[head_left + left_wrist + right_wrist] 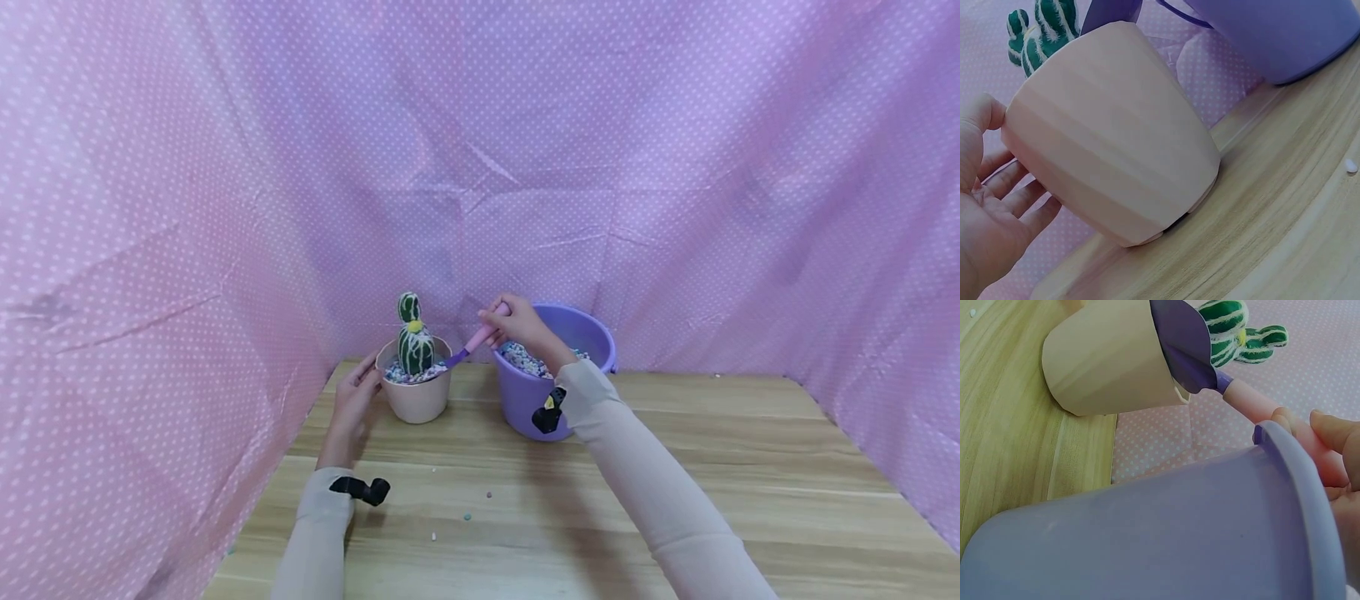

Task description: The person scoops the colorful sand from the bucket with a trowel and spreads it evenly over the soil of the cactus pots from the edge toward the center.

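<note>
A beige pot [417, 403] holds a green, white-striped cactus [416, 353] with a yellow flower, set in pastel pebbles [405, 377]. My left hand [356, 398] rests against the pot's left side, thumb at the rim and fingers [1019, 199] fairly straight along the wall. My right hand [522, 323] grips the pink handle of a small garden trowel [480, 335], reaching across from above the bucket. Its purple blade [1184, 345] dips over the pot's right rim, beside the cactus. To the right stands a purple bucket [517, 403] partly filled with pebbles [523, 360].
Several stray pebbles [467, 517] lie on the wooden table [697, 467] in front of the pot and bucket. Pink dotted cloth [480, 167] hangs close behind them and along both sides. Each wrist carries a black camera mount [367, 490].
</note>
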### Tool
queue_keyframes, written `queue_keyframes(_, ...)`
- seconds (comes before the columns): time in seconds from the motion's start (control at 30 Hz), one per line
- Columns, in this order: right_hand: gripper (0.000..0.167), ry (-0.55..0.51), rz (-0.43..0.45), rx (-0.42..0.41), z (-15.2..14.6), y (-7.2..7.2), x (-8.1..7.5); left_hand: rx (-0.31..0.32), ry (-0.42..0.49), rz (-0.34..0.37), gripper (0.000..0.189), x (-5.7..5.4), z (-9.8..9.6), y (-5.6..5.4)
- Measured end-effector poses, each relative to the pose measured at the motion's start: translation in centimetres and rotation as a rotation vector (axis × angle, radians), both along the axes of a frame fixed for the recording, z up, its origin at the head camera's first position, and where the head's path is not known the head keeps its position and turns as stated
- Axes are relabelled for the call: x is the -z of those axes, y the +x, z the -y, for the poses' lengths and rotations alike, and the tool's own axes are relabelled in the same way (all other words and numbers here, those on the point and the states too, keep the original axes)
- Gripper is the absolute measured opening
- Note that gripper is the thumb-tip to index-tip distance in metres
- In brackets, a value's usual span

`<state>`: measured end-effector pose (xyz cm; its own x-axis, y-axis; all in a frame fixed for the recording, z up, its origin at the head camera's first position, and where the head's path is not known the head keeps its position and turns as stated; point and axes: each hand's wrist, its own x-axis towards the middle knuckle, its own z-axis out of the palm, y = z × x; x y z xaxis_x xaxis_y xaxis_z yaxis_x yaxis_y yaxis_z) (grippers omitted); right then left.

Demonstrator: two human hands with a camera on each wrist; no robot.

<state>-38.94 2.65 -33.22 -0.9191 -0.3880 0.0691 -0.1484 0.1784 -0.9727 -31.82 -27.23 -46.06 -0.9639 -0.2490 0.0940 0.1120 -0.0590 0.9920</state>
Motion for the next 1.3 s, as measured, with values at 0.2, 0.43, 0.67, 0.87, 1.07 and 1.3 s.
queue_keyframes(0.2,0.016,0.024,-0.006,-0.009,-0.15,0.09,-0.11,0.003,0.019,-0.012,0.051,-0.18,0.04,-0.04)
queue_keyframes(0.43,0.015,0.021,0.008,-0.02,-0.2,-0.02,-0.13,0.007,0.038,-0.026,0.05,-0.01,0.05,-0.13)
queue_keyframes(0.67,0.016,0.028,0.004,-0.018,-0.2,0.2,-0.26,-0.007,0.066,-0.034,0.048,0.13,0.11,-0.17)
queue_keyframes(0.87,0.017,0.041,0.001,-0.012,-0.25,0.31,-0.26,-0.028,0.099,-0.019,0.048,-0.04,-0.03,0.08)
queue_keyframes(1.07,0.018,0.037,0.004,-0.015,-0.41,0.05,0.1,-0.044,0.061,-0.01,0.05,-0.09,-0.2,0.35)
queue_keyframes(1.3,0.02,0.022,0.005,-0.025,-0.41,-0.23,0.25,-0.038,0.041,-0.005,0.055,0.01,-0.14,0.39)
